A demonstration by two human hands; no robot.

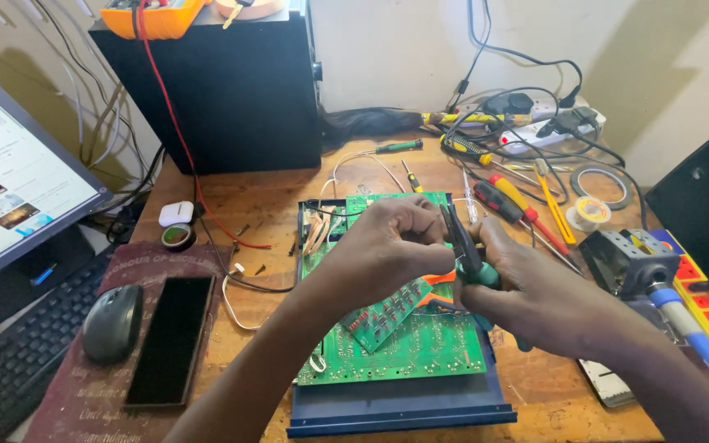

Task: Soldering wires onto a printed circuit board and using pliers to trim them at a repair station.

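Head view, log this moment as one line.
left hand: pinching wire | right hand: gripping pliers | below: green circuit board

Wooden desk (272, 197): open blue chassis (404, 406), screwdrivers (502, 193), tape rolls (588, 213), soldering iron (691, 328), mouse (112, 322), keyboard (18, 353).

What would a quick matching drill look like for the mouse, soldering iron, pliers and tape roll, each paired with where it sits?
Things:
1. computer mouse
2. soldering iron
3. pliers
4. tape roll

Places:
A. held in the right hand, over the green circuit board
B. on the dark red pad, beside the black phone
C. beside the small white case
D. far right, blue handle, in its stand

Pairs: 1-B, 2-D, 3-A, 4-C
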